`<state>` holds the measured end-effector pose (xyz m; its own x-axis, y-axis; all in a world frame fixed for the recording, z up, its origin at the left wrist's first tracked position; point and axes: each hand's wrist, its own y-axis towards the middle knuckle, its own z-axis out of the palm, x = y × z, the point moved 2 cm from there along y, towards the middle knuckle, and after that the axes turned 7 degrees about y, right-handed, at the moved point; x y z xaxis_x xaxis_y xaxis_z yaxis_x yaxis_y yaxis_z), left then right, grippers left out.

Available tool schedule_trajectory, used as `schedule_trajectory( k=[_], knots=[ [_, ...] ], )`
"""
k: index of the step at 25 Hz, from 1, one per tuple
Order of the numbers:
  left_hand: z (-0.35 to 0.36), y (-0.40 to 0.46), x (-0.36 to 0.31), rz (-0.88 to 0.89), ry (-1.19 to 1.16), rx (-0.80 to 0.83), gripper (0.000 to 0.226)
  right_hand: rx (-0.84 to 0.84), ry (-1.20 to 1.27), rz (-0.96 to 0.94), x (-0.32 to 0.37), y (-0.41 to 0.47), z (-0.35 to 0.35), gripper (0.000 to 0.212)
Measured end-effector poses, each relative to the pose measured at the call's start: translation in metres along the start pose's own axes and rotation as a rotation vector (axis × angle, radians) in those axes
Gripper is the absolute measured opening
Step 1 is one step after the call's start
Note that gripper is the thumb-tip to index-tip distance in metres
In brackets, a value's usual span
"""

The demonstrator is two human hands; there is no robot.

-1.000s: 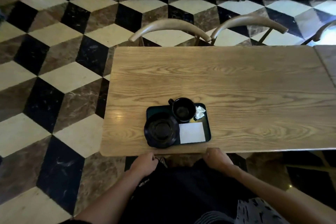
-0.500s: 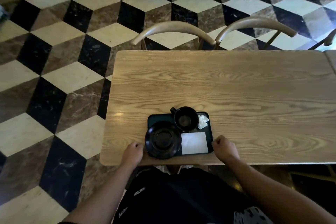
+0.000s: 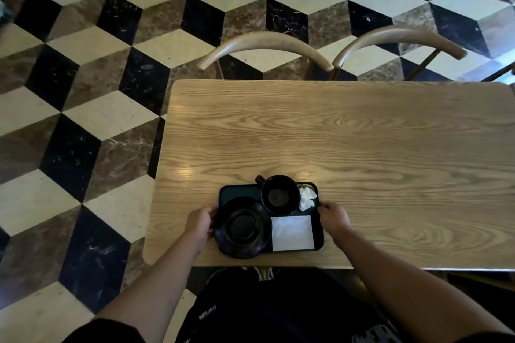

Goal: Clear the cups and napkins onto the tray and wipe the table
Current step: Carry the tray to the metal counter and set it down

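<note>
The tray (image 3: 239, 192), dark and rectangular, sits near the near edge of the wooden table (image 3: 362, 147), toward its left end. On it stand a black cup (image 3: 279, 195) at the far middle, handle pointing far-left, and a black saucer (image 3: 243, 227) at the near left that overhangs the tray's left and near edges. A flat white napkin (image 3: 292, 232) lies in the near right corner, and a crumpled napkin (image 3: 307, 199) lies in the far right corner, just beside the cup.

The only writing is a small pale print on the dark clothing (image 3: 267, 309) at the bottom of the view, too small to read.

The left hand (image 3: 198, 223) is at the tray's left side, fingers curled toward the saucer's rim; whether they press on the tray or the saucer cannot be told. The right hand (image 3: 333, 217) is curled at the tray's right edge, fingertips touching the rim, though a firm clamp cannot be confirmed. Both forearms reach in from the near side, bare, angled inward.

Beyond the far edge of the table stand 2 chairs (image 3: 264, 44) with curved wooden backs, on a floor (image 3: 83, 120) of black, white and brown marble tiles.
</note>
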<state>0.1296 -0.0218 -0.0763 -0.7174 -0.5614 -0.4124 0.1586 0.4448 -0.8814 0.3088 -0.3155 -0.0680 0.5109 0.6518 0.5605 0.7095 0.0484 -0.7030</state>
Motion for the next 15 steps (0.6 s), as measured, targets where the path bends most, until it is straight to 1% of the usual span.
schedule_trajectory(
  k=[4, 9, 15],
  knots=[
    [0.004, 0.009, 0.0, -0.016, 0.01, -0.002, 0.024, 0.006, 0.078, -0.011, -0.007, 0.006, 0.0, 0.024],
    [0.005, 0.015, 0.002, -0.037, -0.011, -0.014, 0.023, -0.006, 0.205, 0.007, -0.011, 0.008, 0.004, 0.016],
    [0.005, 0.014, 0.0, -0.006, 0.013, -0.013, 0.017, -0.093, 0.171, 0.062, -0.015, 0.008, 0.013, 0.016]
  ],
)
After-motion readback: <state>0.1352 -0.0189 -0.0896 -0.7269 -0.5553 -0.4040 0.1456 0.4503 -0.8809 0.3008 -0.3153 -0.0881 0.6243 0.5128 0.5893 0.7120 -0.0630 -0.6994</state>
